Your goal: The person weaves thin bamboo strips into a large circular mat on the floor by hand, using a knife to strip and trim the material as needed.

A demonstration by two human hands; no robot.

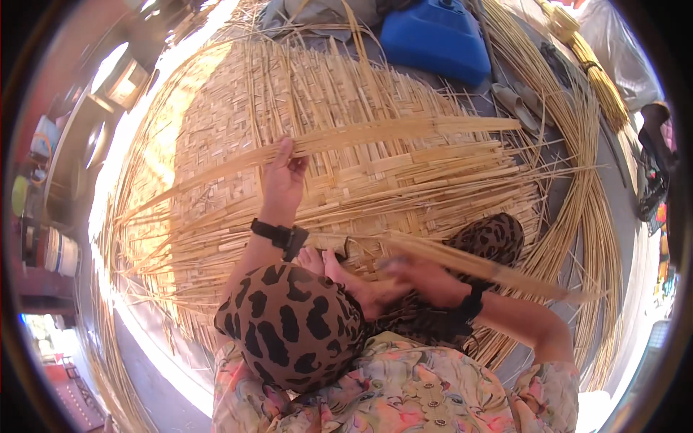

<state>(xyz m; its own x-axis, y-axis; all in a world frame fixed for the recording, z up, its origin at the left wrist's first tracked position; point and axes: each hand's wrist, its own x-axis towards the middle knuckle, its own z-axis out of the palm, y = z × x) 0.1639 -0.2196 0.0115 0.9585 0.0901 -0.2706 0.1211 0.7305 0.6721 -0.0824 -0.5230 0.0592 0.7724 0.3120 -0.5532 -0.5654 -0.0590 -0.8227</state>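
Observation:
A large woven reed mat (238, 101) spreads over the floor in front of me, with loose strip ends fraying at its edges. My left hand (285, 173) is raised over the middle of the mat, fingers closed on a long flat reed strip (404, 130) that stretches across it from left to right. Close to my body on the right, my right hand (426, 280) is partly blurred by motion. Its fingers grip a second flat reed strip (498, 270), which slants down to the right. My bare feet (321, 261) rest on the mat between my hands.
A blue jerrycan (437, 40) stands beyond the mat's far edge, near a pair of slippers (516, 105). Long loose reeds (585, 216) lie along the right side, with a tied reed bundle (603, 83) farther out. Containers (54, 249) stand at the far left.

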